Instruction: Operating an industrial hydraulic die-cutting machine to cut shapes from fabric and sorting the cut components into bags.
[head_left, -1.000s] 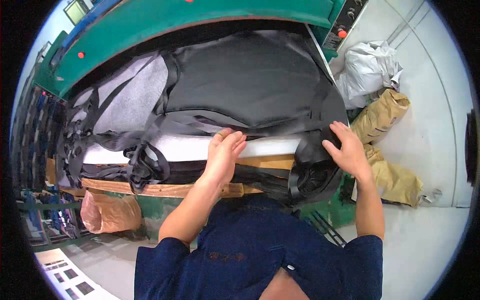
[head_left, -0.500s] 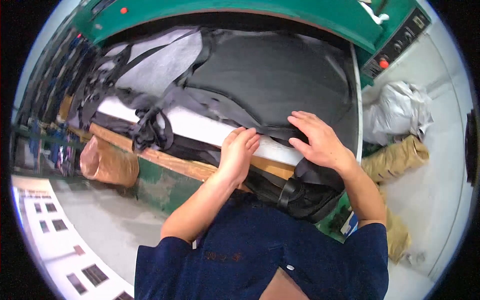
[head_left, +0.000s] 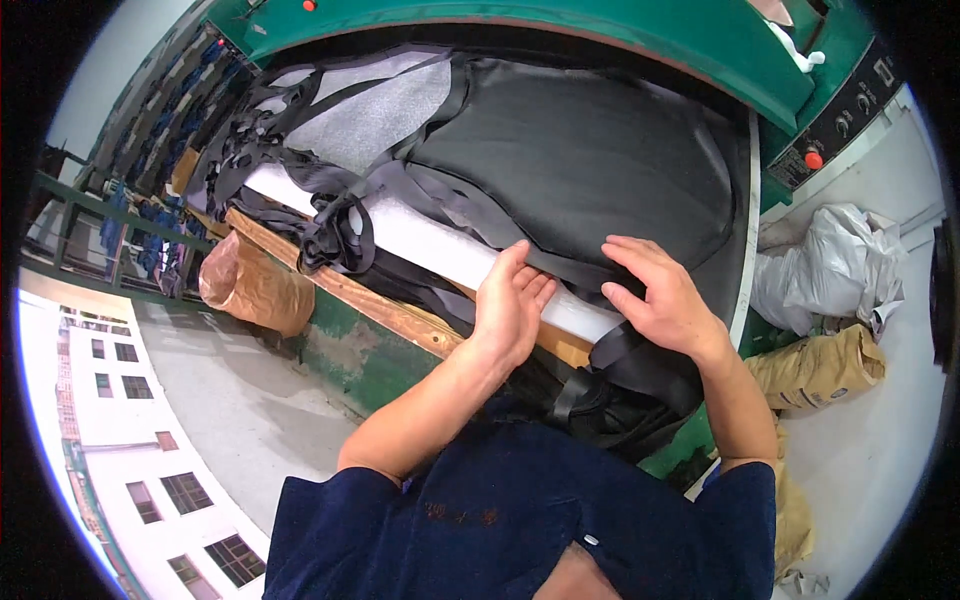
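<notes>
A large black sheet [head_left: 580, 160] lies on the machine bed, its near edge curving toward me. Loose black strips [head_left: 450, 200] run along that edge, over a white board [head_left: 420, 235]. My left hand [head_left: 512, 308] is at the board's near edge, palm turned inward, thumb and fingers apart, with nothing visible in it. My right hand [head_left: 665, 305] is at the sheet's near right corner with fingers stretched out and thumb apart. It is over or touching the black material; which, I cannot tell. A black strip [head_left: 625, 350] hangs below it.
A green machine [head_left: 520, 35] arches over the bed, with a control panel [head_left: 838, 120] at the right. A wooden rail [head_left: 345, 290] borders the front, beside tangled scraps [head_left: 335, 230]. A brown sack [head_left: 255, 283] stands left; a silvery bag [head_left: 835, 265] and tan sack [head_left: 825, 370] lie right.
The view has shifted, so the bench appears lower and further right. My left hand has turned and its thumb now stands away from the fingers. My right hand stays near the same corner.
</notes>
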